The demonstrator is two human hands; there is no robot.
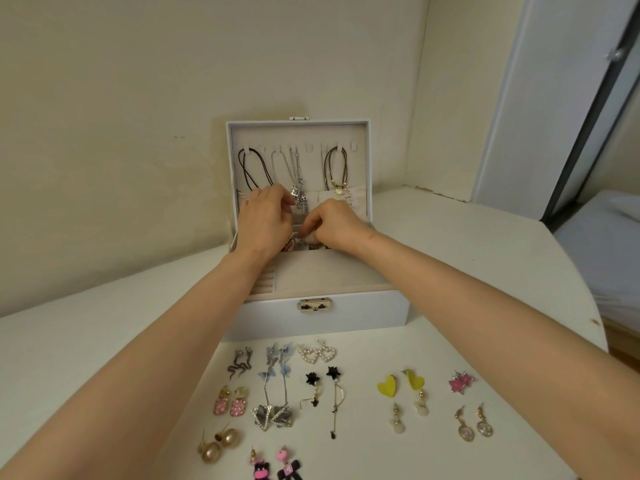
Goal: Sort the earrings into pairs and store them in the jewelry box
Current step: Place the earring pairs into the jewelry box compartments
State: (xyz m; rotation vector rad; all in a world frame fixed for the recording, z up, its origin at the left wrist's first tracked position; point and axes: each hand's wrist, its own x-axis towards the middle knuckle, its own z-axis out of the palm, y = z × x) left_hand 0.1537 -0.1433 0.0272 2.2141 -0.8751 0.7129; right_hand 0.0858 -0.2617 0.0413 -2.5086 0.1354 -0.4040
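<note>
Box: the white box (pixel 346 317) stands open on the table (pixel 104 341), its lid (pixel 298 133) upright with necklaces (pixel 298 178) hung inside.
Left hand: the left hand (pixel 265 223) is over the rear compartments with its fingers curled; I cannot tell whether it holds anything.
Right hand: the right hand (pixel 334 226) is just beside it, thumb and fingertips pinched together on what seems to be a small earring (pixel 304 237), low over a rear compartment.
Done: the sorting looks finished. The earrings on the table (pixel 317 353) lie two by two in front of the box. A few coloured pieces show in the rear compartment under the hands, so storing has probably begun.
Left: about a dozen pairs are outside the box, well apart from the hands. The large front compartment (pixel 322 278) appears bare. Most of the storing remains.
</note>
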